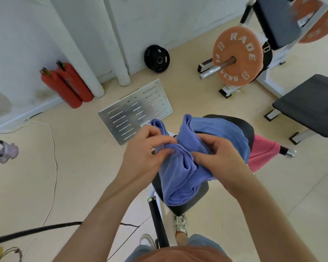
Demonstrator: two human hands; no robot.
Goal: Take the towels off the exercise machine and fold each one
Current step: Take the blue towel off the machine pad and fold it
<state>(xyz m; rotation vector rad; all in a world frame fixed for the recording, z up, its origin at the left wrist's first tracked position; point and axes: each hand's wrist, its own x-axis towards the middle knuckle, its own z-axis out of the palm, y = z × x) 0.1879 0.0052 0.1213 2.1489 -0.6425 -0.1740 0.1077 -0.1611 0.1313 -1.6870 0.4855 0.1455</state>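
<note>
A blue-purple towel (180, 178) hangs bunched between my hands above the black padded seat (186, 207) of the exercise machine. My left hand (146, 150) pinches a gathered fold of it at the left. My right hand (218, 154) grips the cloth from the right, fingers curled into the fabric. Part of the towel drapes back over the black pad (242, 125) behind. A pink towel (261, 154) hangs over a machine handle at the right, partly hidden by the blue one.
A slotted metal plate (136, 110) lies on the floor ahead. Two red fire extinguishers (68, 86) lean at the wall. An orange weight plate (239, 55) on a bar and a black bench (309, 104) stand at the right. A white cable (53, 157) runs along the left floor.
</note>
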